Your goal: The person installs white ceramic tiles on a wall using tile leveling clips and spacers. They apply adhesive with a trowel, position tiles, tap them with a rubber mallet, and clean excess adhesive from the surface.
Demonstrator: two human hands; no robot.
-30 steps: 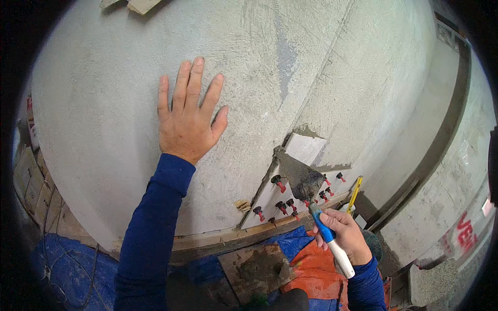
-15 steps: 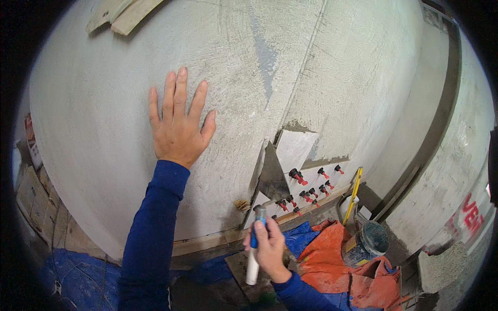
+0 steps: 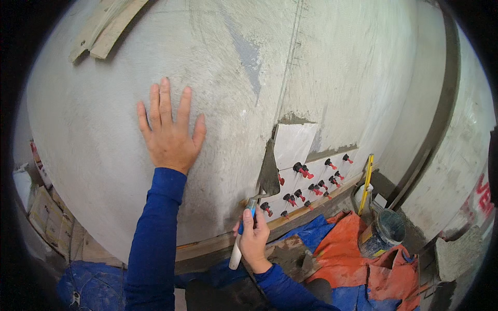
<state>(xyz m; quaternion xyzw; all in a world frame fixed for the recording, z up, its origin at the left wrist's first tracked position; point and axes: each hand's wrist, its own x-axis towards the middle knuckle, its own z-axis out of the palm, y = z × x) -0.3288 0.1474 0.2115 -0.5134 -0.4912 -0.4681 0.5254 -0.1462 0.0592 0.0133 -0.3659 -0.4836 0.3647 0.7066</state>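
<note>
My left hand (image 3: 174, 137) lies flat against the rough grey wall (image 3: 218, 140), its fingers spread and holding nothing. In my right hand (image 3: 253, 236) is the handle of a pointing trowel (image 3: 269, 171), gripped low with the thumb along it. The pointed, mortar-stained blade stands nearly upright at the left edge of the white tiles, its tip near the upper tile (image 3: 294, 144). Whether the blade touches the tile edge I cannot tell. Several black-and-red tile levelling clips (image 3: 302, 169) stick out along the joints. Grey mortar (image 3: 332, 151) shows above the lower tiles.
A bucket (image 3: 389, 228) stands on the orange tarp (image 3: 337, 254) at the right, beside a yellow spirit level (image 3: 366, 184) leaning on the wall. Blue tarp (image 3: 93, 285) and boxes (image 3: 49, 215) are at the lower left. Wooden boards (image 3: 109, 31) hang at the upper left.
The trowel has turned from lying broad across the tile to standing edge-on along the tiles' left side. My right hand has shifted slightly left; the left hand stays on the wall.
</note>
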